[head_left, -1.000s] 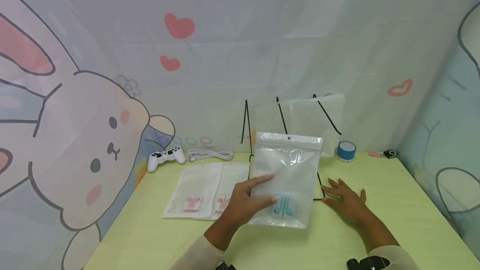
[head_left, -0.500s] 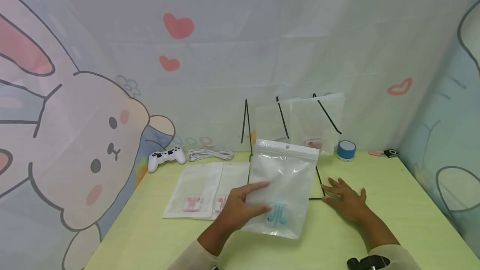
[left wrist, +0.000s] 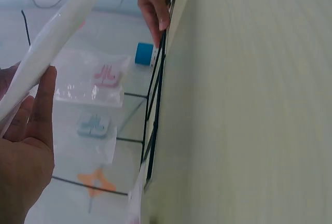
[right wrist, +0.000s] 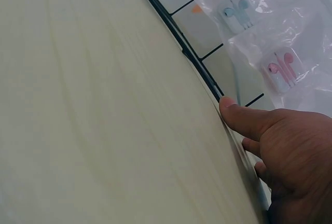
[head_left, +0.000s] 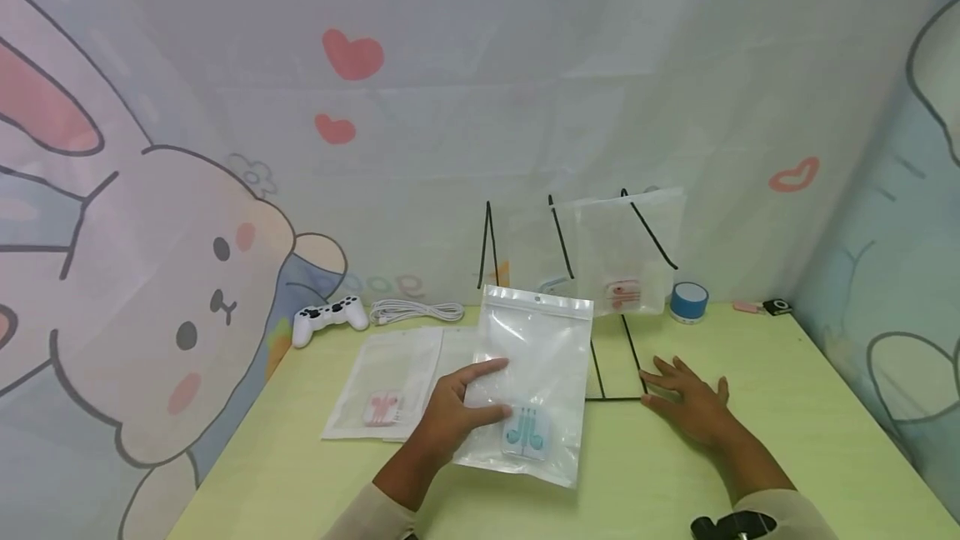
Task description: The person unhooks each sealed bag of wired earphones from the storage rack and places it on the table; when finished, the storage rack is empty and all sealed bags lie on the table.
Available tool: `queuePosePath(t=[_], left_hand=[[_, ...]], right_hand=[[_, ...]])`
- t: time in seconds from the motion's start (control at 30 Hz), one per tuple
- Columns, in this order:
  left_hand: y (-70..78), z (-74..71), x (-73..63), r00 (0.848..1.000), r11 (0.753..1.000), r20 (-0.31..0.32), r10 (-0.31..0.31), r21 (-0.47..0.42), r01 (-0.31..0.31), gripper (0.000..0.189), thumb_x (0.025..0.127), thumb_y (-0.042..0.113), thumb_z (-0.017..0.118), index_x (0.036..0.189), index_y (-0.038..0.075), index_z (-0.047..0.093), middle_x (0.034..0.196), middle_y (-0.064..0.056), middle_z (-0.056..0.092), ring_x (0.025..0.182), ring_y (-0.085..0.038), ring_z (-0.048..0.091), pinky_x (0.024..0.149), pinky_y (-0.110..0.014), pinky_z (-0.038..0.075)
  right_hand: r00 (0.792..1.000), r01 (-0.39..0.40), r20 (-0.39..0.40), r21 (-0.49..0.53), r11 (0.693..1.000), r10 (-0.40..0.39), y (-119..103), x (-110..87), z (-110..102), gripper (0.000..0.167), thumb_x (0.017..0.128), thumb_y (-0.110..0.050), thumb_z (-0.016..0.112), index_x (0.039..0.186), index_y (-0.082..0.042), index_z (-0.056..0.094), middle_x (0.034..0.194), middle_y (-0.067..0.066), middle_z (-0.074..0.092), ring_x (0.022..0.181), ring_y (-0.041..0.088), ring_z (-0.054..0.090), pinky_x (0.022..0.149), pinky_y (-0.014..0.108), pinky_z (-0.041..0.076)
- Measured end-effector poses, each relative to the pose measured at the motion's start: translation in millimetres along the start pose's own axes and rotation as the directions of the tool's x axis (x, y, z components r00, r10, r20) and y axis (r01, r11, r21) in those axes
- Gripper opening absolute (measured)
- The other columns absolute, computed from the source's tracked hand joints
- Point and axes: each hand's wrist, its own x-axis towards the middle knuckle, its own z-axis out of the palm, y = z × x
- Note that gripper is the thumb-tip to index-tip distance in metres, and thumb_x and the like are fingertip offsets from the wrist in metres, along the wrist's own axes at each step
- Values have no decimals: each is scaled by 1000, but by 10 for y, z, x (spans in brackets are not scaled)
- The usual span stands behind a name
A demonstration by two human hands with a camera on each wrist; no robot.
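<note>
My left hand holds a clear zip bag by its left side, thumb and fingers on the front. Inside, near the bottom, is a case of teal earphones. The bag is tilted above the table, apart from the black wire rack. With fingers spread, my right hand touches the rack's base at its front right corner; its thumb meets the bar in the right wrist view. A bag with pink earphones hangs on the rack's right hook, and one with blue earphones on the middle hook.
Left of the rack, a bag with pink earphones lies over another bag. Behind them are a white game controller and a coiled white cable. A blue cylinder and a small black device stand at the back right.
My left hand has moved left and slightly down with the bag, uncovering the hanging pink earphones and more of the rack. My right hand has stayed at the rack's base.
</note>
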Motion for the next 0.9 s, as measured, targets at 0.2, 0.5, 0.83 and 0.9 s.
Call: queuePosePath(t=[0.2, 0.5, 0.83, 0.9], left_hand=[[-39, -281, -16, 997, 998, -45, -55, -38, 53, 73, 86, -1, 88, 154, 15, 64, 125, -11, 76, 96, -19, 80, 82, -35, 68], [-58, -781, -10, 983, 993, -170, -67, 85, 82, 69, 86, 6, 91, 150, 18, 68, 160, -10, 59, 127, -13, 61, 92, -17, 57], [-109, -1355, -62, 973, 986, -210, -97, 111, 123, 69, 89, 9, 88, 154, 14, 64, 145, -8, 66, 96, -8, 71, 79, -21, 60], [-122, -1473, -67, 974, 984, -201, -106, 121, 133, 69, 89, 9, 88, 154, 15, 64, 130, -4, 73, 92, -9, 73, 77, -22, 61]], right_hand=[[1000, -6, 3, -9, 1000, 6, -11, 11, -8, 56, 104, -46, 72, 151, -16, 67, 173, 23, 41, 164, 58, 21, 111, 95, -13], [1000, -13, 1, 3, 1000, 13, -17, -6, 12, 56, 104, -46, 72, 151, -15, 67, 172, 23, 41, 164, 58, 20, 111, 94, -14], [1000, -21, 2, -8, 1000, 21, -26, -10, -10, 56, 104, -45, 72, 151, -15, 67, 173, 23, 41, 163, 58, 21, 112, 94, -13], [1000, -22, 5, -7, 1000, 22, -30, -8, -12, 57, 104, -45, 72, 151, -14, 67, 173, 24, 41, 163, 58, 20, 111, 94, -13]])
